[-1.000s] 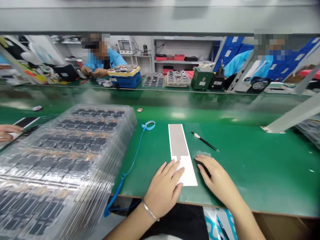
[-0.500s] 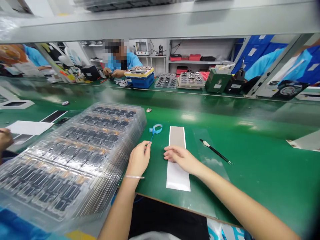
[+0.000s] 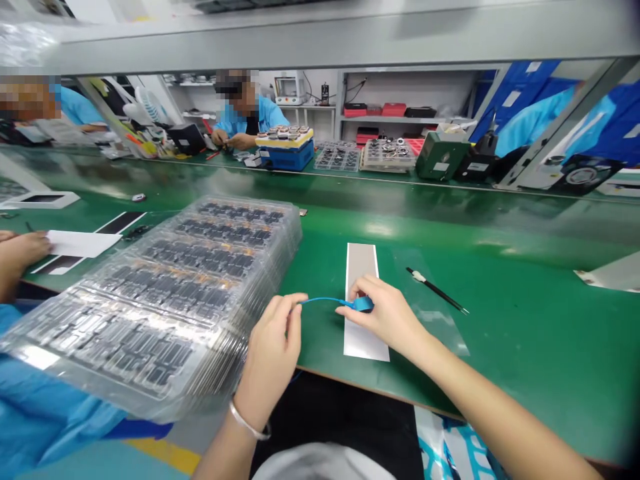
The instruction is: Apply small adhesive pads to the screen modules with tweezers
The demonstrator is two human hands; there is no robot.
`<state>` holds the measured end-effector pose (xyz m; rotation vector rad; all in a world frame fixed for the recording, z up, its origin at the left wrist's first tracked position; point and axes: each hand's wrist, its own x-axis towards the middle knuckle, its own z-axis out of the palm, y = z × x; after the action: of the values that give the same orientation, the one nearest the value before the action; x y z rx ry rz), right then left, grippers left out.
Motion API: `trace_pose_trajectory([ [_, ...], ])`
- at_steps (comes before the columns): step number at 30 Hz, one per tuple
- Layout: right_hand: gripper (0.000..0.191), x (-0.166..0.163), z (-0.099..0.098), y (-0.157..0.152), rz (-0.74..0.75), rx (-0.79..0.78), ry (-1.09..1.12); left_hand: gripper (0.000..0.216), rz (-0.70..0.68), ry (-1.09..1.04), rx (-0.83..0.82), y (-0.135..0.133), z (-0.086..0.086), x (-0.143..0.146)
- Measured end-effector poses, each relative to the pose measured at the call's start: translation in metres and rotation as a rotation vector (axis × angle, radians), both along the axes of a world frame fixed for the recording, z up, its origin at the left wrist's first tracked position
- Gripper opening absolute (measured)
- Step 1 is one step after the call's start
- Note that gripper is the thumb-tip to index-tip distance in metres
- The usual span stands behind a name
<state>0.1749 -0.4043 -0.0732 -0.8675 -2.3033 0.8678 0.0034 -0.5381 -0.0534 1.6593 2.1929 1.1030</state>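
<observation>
My right hand (image 3: 383, 310) pinches the band of a blue anti-static wrist strap (image 3: 363, 305) over a long strip sheet (image 3: 367, 341). The strap's thin cord runs left to my left hand (image 3: 275, 340), whose thumb and forefinger are closed on it. Between the two hands the cord bows slightly upward. Under my right hand the sheet lies flat on the green table, grey-brown at its far end and white at the near end. A stack of clear plastic trays (image 3: 200, 267) filled with dark flat parts stands beside my left hand.
Black tweezers (image 3: 437, 291) lie right of the sheet, near a clear film (image 3: 443, 330). A co-worker's hand (image 3: 23, 253) holds a white sheet (image 3: 83, 243) at far left. Across the bench, another person works behind a blue box (image 3: 285, 157). A metal shelf beam (image 3: 320, 43) spans above.
The strap's band has gone from the table into my right hand, which has closed on it. My left hand has come slightly nearer, still with the cord. The camera view has shifted a little.
</observation>
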Motion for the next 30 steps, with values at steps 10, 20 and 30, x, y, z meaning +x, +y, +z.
trace_pose_trajectory([
  [10,0.014,-0.015,0.037,-0.049,-0.116,0.065,0.386,0.031,-0.291,-0.893,-0.044,-0.012,-0.020,0.073],
  [20,0.024,-0.013,0.023,-0.095,-0.213,0.094,0.443,0.050,0.061,-1.512,0.189,0.018,-0.022,0.064],
  [30,0.020,-0.013,0.026,-0.102,-0.043,0.110,0.513,0.035,-0.197,-1.042,0.297,0.005,-0.007,0.038],
])
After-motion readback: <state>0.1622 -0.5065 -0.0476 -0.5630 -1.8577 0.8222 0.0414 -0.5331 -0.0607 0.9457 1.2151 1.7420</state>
